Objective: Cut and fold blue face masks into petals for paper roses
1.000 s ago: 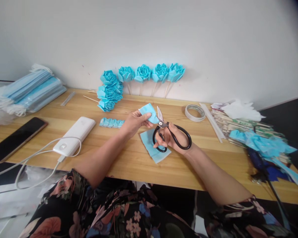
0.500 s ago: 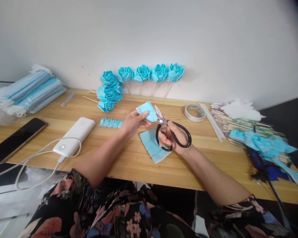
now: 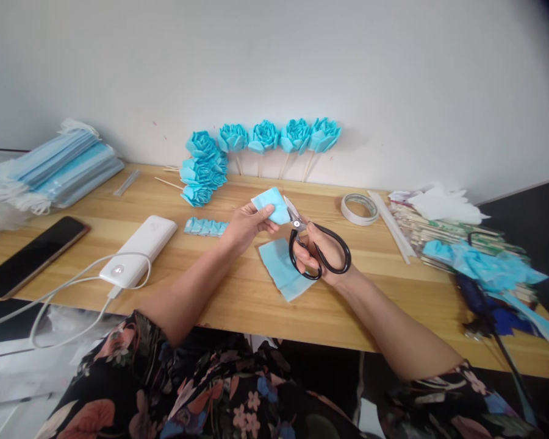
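Observation:
My left hand (image 3: 247, 224) pinches a folded light-blue piece of mask fabric (image 3: 271, 204) above the wooden table (image 3: 256, 305). My right hand (image 3: 322, 259) grips black-handled scissors (image 3: 313, 247); their short blades meet the right edge of the held fabric. Under both hands a flat blue fabric rectangle (image 3: 281, 268) lies on the table. A strip of small folded blue pieces (image 3: 205, 226) lies just left of my left hand.
Blue fabric flowers on sticks (image 3: 279, 135) lean on the wall, more lie heaped (image 3: 201, 167). Stacked face masks (image 3: 59, 164), a phone (image 3: 32, 256) and a white power bank (image 3: 137, 250) with cable sit left. A tape roll (image 3: 359, 208), sticks and blue scraps (image 3: 480, 265) sit right.
The scissor blades have closed onto the held fabric and my right hand has shifted slightly right. My left hand holds the piece in the same place.

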{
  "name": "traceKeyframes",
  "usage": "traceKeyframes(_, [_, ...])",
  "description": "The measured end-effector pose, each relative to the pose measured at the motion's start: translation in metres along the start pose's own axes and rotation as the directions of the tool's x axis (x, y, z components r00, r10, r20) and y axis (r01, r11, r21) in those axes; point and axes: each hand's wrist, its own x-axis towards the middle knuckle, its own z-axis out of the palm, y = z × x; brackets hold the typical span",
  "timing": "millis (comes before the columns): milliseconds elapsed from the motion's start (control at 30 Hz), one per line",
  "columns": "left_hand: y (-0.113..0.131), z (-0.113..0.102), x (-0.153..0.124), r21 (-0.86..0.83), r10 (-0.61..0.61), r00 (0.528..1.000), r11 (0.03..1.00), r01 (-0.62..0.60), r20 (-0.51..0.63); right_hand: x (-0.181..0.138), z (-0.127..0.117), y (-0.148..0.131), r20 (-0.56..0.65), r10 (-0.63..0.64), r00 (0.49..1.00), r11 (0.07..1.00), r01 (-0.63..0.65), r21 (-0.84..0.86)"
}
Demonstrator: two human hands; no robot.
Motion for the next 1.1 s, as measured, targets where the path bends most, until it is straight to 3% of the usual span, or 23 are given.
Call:
traceKeyframes(600, [0.003,-0.002,-0.001,0.016,0.017,0.999,1.0,-0.016,-0.036,0.0,-0.006,0.002,0.029,0.023,0.999,0.999,-0.021,-0.045])
traceKeyframes(867, [0.004,-0.001,-0.002,0.047,0.047,0.998,0.998,-0.046,-0.032,-0.002,-0.012,0.003,0.184,0.09,0.979,0.995,-0.095,0.018])
traceKeyframes(1100, [0.003,-0.001,-0.002,0.053,0.025,0.999,0.998,-0.023,-0.033,-0.002,-0.014,0.003,0.205,0.097,0.974,0.995,-0.101,0.012])
